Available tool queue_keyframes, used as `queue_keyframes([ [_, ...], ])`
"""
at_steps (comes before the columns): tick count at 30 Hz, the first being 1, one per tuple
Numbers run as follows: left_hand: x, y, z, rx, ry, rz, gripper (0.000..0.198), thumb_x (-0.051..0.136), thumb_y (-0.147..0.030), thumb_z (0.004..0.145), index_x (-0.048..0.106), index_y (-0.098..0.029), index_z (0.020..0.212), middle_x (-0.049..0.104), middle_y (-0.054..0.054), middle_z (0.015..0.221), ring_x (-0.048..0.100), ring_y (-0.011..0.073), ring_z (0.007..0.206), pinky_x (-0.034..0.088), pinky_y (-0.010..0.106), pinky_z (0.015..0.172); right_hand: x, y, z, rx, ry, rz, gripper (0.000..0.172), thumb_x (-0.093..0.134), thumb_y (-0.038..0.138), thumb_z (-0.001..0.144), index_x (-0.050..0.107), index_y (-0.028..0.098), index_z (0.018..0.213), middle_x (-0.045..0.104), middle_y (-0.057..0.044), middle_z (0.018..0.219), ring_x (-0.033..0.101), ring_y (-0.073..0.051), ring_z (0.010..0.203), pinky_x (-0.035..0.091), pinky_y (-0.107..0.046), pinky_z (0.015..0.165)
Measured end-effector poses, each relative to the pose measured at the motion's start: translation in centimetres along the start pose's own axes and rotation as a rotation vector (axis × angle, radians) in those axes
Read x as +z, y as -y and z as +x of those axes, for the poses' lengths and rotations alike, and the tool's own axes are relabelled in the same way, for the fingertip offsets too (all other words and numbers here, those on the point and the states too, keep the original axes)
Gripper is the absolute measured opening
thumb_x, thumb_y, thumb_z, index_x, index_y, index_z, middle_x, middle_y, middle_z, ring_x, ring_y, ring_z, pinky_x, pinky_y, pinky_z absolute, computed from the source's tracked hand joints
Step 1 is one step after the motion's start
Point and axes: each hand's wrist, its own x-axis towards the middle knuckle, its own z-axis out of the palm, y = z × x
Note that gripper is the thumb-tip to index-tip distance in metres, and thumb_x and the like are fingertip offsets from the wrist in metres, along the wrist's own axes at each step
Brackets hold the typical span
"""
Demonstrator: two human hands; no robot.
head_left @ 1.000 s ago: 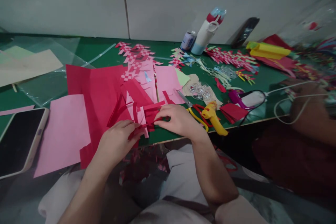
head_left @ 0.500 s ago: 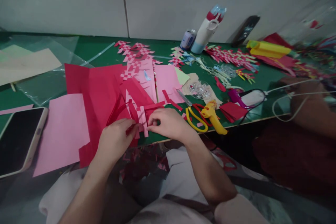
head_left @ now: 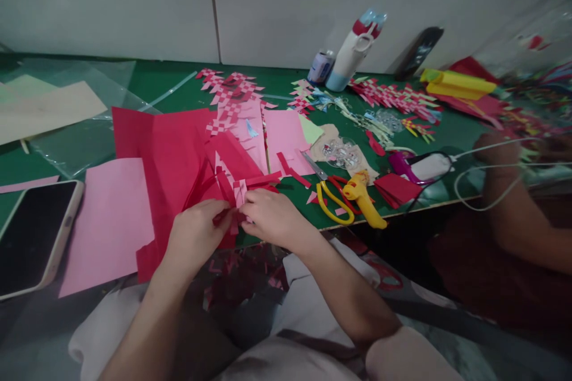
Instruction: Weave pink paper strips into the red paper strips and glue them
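Near the table's front edge, both hands meet at narrow pink paper strips (head_left: 240, 189) that cross red strips. My left hand (head_left: 199, 229) is closed, thumb and forefinger pinched at the strips' left side. From the right, my right hand (head_left: 270, 214) has its fingertips pressed together on the pink strips and covers part of them. Under and behind the strips lie large red paper sheets (head_left: 167, 155). A red strip (head_left: 258, 180) sticks out to the right above my right hand. Loose red strips (head_left: 292, 169) lie beyond it on a pink sheet (head_left: 286, 131).
Yellow-handled scissors (head_left: 335, 205) and a yellow glue gun (head_left: 364, 199) lie right of my right hand. A phone (head_left: 36, 238) rests at the left. Woven paper pieces (head_left: 235, 86), a can (head_left: 320, 67) and a bottle (head_left: 351, 53) stand behind. Another person's arm (head_left: 504, 202) is at the right.
My right hand has moved slightly left, closer to my left hand, and now covers more of the pink strips. The other person's arm at the right has shifted.
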Motion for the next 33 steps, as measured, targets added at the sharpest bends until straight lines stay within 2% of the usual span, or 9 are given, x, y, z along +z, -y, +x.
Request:
queue_keyframes([
  [5,0.1,0.1,0.0,-0.005,0.0,-0.003,0.026,0.046,-0.035,0.085,0.069,-0.024,0.09,0.073,0.003,0.088,0.066,0.0176,0.075,0.043,0.024,0.06,0.3,0.1,0.0,-0.039,-0.007,-0.061,0.017,0.057,0.021,0.085,0.071,0.012,0.086,0.064,-0.01,0.09,0.058,-0.021,0.088,0.043,-0.029,0.065],
  [10,0.1,0.1,0.0,-0.007,0.004,-0.018,0.025,0.047,-0.035,0.086,0.069,-0.023,0.09,0.073,0.003,0.089,0.066,0.0178,0.076,0.043,0.024,0.06,0.4,-0.2,0.1,-0.047,-0.014,-0.037,0.024,0.05,0.021,0.09,0.071,0.012,0.082,0.065,-0.009,0.086,0.058,-0.019,0.085,0.041,-0.028,0.069],
  [13,0.1,0.1,0.0,-0.016,-0.001,-0.025,0.024,0.048,-0.034,0.085,0.069,-0.023,0.089,0.073,0.003,0.09,0.067,0.0179,0.077,0.042,0.024,0.061,0.7,-0.6,0.3,-0.022,-0.049,0.011,0.022,0.051,0.02,0.089,0.07,0.013,0.08,0.066,-0.008,0.085,0.058,-0.018,0.085,0.039,-0.027,0.07],
  [17,0.0,0.1,-0.1,-0.01,0.002,-0.033,0.024,0.048,-0.035,0.086,0.069,-0.024,0.088,0.073,0.002,0.088,0.066,0.0177,0.076,0.041,0.024,0.06,1.0,-1.1,0.6,0.069,-0.114,0.155,0.014,0.056,0.018,0.084,0.068,0.015,0.078,0.066,-0.005,0.081,0.057,-0.015,0.08,0.036,-0.025,0.069],
  [21,-0.2,0.0,-0.1,-0.002,0.007,-0.033,0.027,0.047,-0.038,0.086,0.069,-0.023,0.089,0.073,0.002,0.086,0.066,0.0178,0.074,0.041,0.024,0.058,0.8,-1.4,0.8,0.226,-0.167,0.299,0.016,0.054,0.02,0.084,0.068,0.015,0.077,0.066,-0.003,0.077,0.056,-0.012,0.071,0.034,-0.023,0.064],
  [25,-0.2,-0.1,-0.1,0.036,0.024,-0.021,0.026,0.049,-0.037,0.086,0.069,-0.024,0.093,0.072,0.003,0.092,0.066,0.0185,0.079,0.043,0.025,0.061,0.6,-1.7,1.0,0.334,-0.2,0.416,0.016,0.055,0.022,0.083,0.069,0.016,0.079,0.067,-0.001,0.073,0.054,-0.011,0.064,0.031,-0.022,0.059],
  [30,-0.2,-0.1,-0.2,0.077,0.105,0.017,0.024,0.052,-0.037,0.084,0.072,-0.027,0.092,0.071,0.004,0.09,0.064,0.0193,0.079,0.044,0.026,0.059,0.5,-2.4,1.0,0.374,-0.177,0.518,0.013,0.057,0.018,0.079,0.07,0.016,0.076,0.067,0.0,0.07,0.053,-0.01,0.062,0.032,-0.021,0.059],
  [33,-0.3,-0.1,-0.3,0.113,0.13,-0.007,0.023,0.052,-0.032,0.085,0.073,-0.028,0.094,0.071,0.003,0.1,0.064,0.0204,0.09,0.047,0.027,0.067,0.5,-2.9,1.0,0.374,-0.166,0.603,0.015,0.058,0.021,0.081,0.071,0.016,0.081,0.068,-0.001,0.073,0.056,-0.01,0.064,0.035,-0.021,0.06],
])
